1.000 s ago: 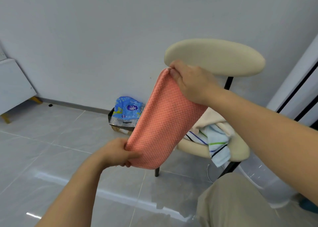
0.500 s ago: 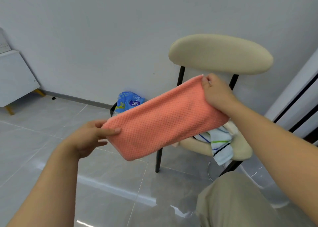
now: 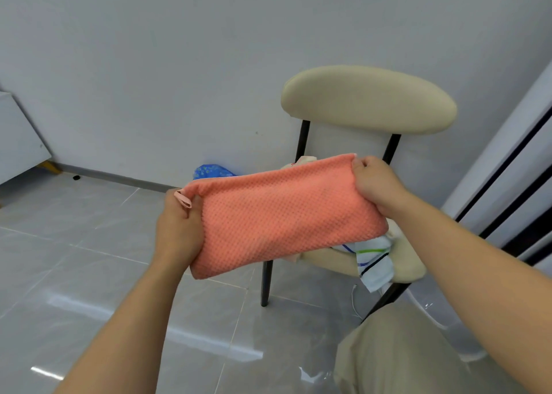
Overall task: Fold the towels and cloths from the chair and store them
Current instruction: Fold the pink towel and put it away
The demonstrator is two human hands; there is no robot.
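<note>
An orange towel (image 3: 286, 214) with a waffle weave is held in the air at the centre of the view, folded into a long band. It tilts, with the end toward 2 o'clock higher than the end toward 8 o'clock. The left hand (image 3: 179, 229) grips the 9 o'clock end, fingers curled round the edge, and a small pink loop (image 3: 183, 199) pokes out just above the knuckles. The right hand (image 3: 376, 187) grips the upper corner at 2 o'clock, fingers closed tight on the cloth. The band is stretched fairly flat between the two hands.

Behind the towel, toward 1 o'clock, stands a chair (image 3: 367, 100) with a cream oval back and black legs. On its seat, at 4 o'clock of the towel, a white striped cloth (image 3: 373, 259) hangs over the front edge. A pale cloth (image 3: 304, 160) peeks above the towel's top edge at 12 o'clock. A blue bag (image 3: 212, 172) shows at 11 o'clock, at the foot of the wall (image 3: 179, 65). The floor (image 3: 89, 259) is glossy grey tile. A knee in beige trousers (image 3: 403, 352) sits at 5 o'clock.
</note>
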